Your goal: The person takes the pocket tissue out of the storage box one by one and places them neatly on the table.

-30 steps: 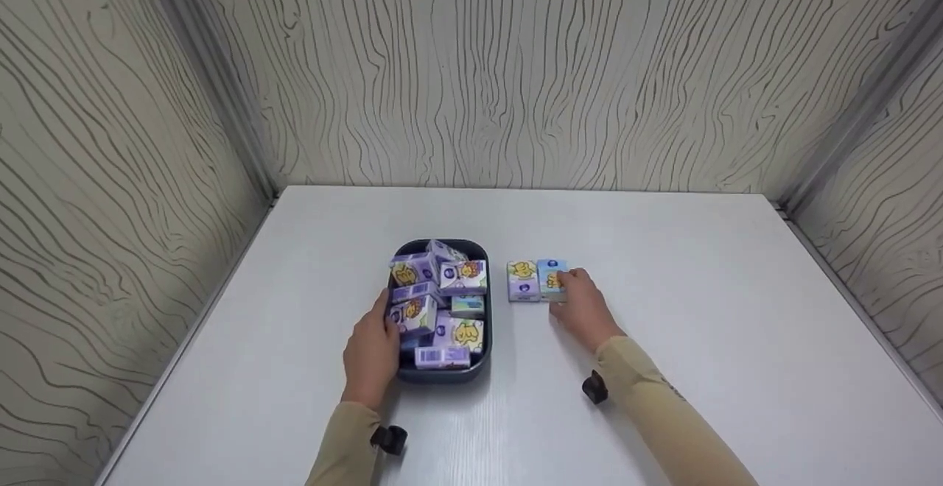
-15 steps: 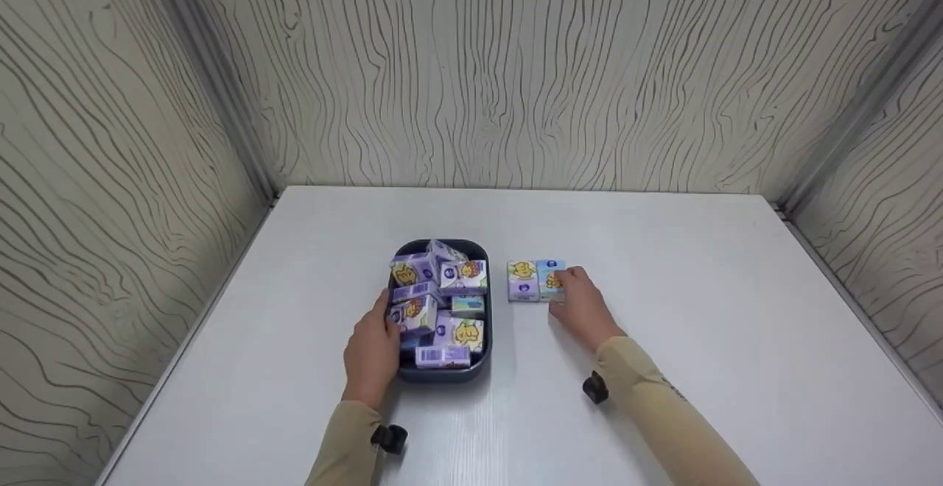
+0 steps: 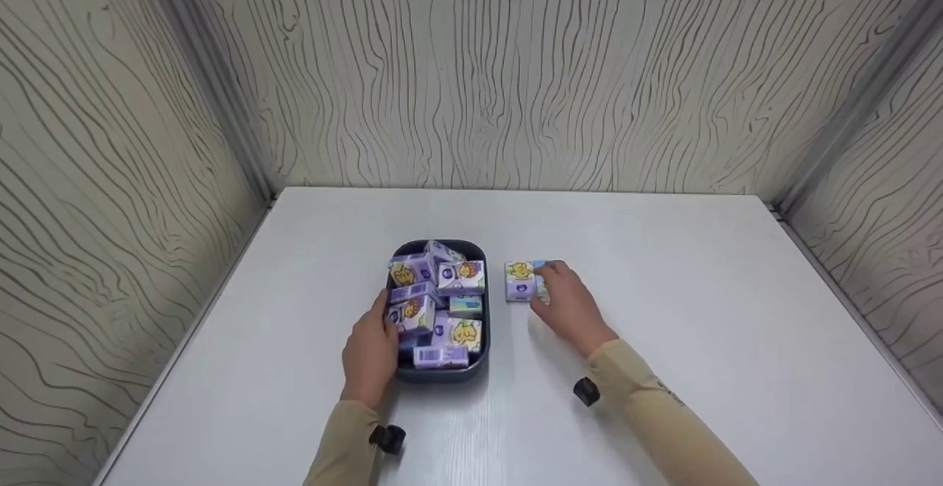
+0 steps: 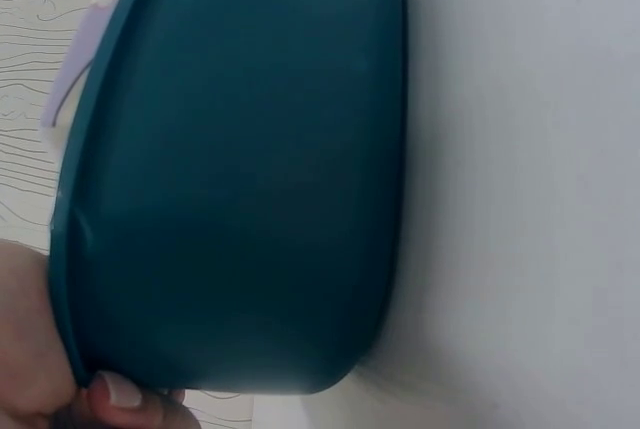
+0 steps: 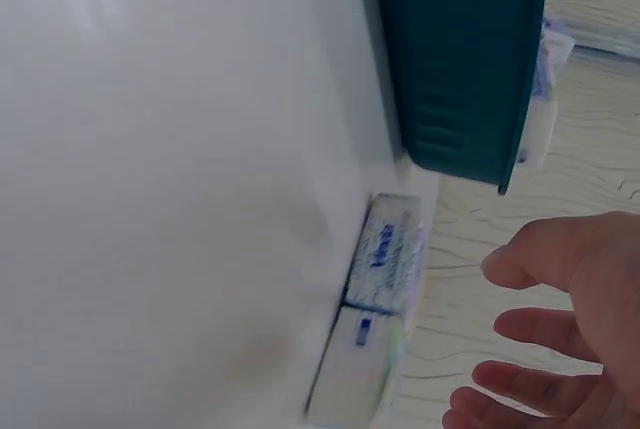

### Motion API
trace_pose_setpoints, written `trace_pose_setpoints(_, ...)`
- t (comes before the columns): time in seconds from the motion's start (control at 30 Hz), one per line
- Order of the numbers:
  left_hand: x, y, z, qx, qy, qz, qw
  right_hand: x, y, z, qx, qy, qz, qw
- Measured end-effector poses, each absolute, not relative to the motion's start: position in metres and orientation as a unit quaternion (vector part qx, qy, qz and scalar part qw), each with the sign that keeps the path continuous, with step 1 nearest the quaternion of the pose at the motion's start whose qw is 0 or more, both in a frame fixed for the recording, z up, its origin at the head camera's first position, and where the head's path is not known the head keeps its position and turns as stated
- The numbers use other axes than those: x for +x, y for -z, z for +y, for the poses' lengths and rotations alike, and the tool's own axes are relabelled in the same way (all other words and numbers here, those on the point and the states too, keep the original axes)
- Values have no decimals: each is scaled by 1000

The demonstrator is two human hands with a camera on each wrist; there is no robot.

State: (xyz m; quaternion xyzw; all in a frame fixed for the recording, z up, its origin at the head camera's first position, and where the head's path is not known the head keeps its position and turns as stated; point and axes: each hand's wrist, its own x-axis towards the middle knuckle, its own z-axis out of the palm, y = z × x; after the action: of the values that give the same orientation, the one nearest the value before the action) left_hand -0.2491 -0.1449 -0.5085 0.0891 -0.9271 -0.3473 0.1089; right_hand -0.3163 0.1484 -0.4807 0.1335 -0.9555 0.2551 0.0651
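Observation:
A dark teal bin [image 3: 442,376], filled with several small purple, white and blue boxes, stands left of centre; the left wrist view shows its outer wall [image 4: 240,169]. My left hand [image 3: 370,353] grips the bin's left rim, thumb and fingers about the edge [image 4: 120,399]. Right of the bin, a purple box [image 3: 519,289] and a blue box [image 3: 542,265] lie side by side, touching. My right hand [image 3: 571,309] is over the blue box, partly hiding it. In the right wrist view that hand [image 5: 570,319] has its fingers spread apart, clear of both boxes [image 5: 385,249].
The white table [image 3: 663,287] reaches back to a wood-grain patterned wall [image 3: 471,74]. Similar panels rise at the left and right, with grey metal posts in the corners.
My right hand has let go of the blue box, lifted and shifted left across it. The left hand stays on the bin, and the two boxes lie as before.

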Motion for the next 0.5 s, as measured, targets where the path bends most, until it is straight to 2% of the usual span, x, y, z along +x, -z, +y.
trace_pose_setpoints(0.2, -249, 508, -145, 92, 345, -928, 107, -294, 463, 119, 191, -257, -945, 69)
trace_pose_setpoints(0.37, -249, 510, -144, 86, 344, -928, 114, -277, 451, 101, 308, -259, -912, 75)
trace_pose_setpoints(0.5, -248, 510, -146, 83, 338, -929, 123, -264, 444, 89, 388, -257, -884, 38)
